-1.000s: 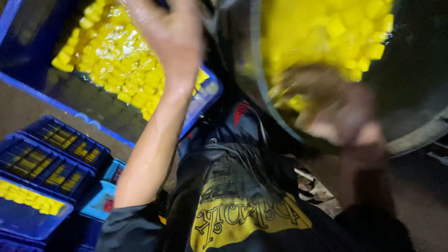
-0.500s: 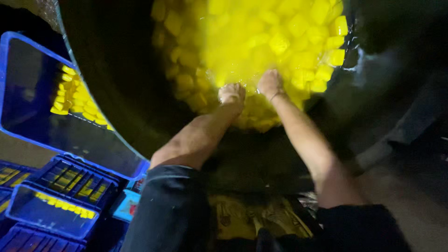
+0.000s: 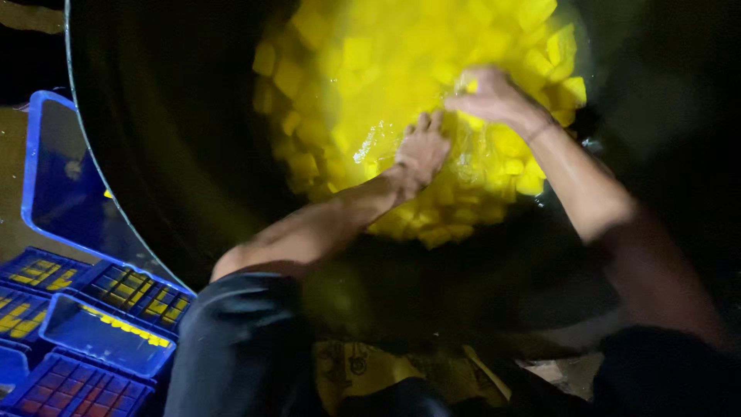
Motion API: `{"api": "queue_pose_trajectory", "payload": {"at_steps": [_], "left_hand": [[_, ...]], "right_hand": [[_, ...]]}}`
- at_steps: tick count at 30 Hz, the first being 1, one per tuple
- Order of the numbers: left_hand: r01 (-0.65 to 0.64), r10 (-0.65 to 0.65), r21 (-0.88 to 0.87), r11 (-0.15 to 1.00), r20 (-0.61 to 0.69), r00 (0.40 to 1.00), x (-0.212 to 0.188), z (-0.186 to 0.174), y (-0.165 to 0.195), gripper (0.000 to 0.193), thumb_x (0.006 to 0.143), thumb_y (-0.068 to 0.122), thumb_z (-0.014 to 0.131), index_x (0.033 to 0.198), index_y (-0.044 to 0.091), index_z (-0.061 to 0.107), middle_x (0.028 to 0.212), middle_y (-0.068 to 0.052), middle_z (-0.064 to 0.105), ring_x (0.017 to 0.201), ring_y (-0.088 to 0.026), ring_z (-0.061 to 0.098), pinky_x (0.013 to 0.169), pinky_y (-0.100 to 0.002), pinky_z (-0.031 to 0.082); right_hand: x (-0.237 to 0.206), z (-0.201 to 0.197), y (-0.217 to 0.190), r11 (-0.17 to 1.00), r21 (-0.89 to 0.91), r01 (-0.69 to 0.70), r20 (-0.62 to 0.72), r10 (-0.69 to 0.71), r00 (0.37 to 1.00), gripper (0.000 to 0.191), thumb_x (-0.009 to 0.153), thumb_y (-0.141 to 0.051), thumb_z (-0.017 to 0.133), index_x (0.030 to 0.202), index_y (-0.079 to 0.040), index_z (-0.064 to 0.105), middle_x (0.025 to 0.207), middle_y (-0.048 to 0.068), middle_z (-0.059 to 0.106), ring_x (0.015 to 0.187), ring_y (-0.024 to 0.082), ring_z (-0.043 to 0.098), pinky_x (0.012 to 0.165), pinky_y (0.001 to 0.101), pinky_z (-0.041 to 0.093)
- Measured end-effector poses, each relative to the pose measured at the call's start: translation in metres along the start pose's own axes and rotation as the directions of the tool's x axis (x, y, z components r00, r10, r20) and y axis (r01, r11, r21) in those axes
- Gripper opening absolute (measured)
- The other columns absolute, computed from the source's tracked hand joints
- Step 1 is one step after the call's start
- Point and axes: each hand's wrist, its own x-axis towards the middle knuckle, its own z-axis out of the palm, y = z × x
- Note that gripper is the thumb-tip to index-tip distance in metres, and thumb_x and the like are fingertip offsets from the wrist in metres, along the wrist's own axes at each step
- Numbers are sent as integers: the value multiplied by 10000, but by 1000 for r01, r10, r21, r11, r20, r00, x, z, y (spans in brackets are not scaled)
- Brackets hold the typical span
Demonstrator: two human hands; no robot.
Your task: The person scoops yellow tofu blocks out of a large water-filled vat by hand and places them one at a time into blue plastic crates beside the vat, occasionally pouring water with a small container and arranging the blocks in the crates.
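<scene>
The yellow cubes [image 3: 370, 69] lie heaped in liquid at the bottom of a big dark round vat [image 3: 170, 154], directly ahead of and below both hands. The left hand [image 3: 423, 148] presses palm-down on the pile's near side, fingers spread flat, gripping nothing visible. The right hand [image 3: 494, 96] sits farther in and to the right, fingers curled into the cubes; whether it holds any I cannot tell. Blue plastic crates [image 3: 93, 301] stand lower left, outside the vat.
</scene>
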Motion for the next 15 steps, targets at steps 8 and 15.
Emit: {"api": "queue_pose_trajectory", "payload": {"at_steps": [8,15], "left_hand": [[5,0,-126,992,39,999,47,-5,-29,263,1075,216,518,1235,112,699,1473,-210,513,1234,-390,594,1017,-523,501],[-402,2,-887,229,-412,911,16,-11,-112,349,851,167,628,1187,88,678,1179,-144,685,1045,-264,646,926,-389,542]], "right_hand": [[105,17,-48,662,-730,171,-224,-467,856,133,855,-70,661,928,-80,771,1027,162,743,957,382,705,771,510,561],[109,8,-28,774,-581,252,-23,-325,945,222,775,-102,727,978,-12,730,994,241,717,888,436,682,760,505,560]]}}
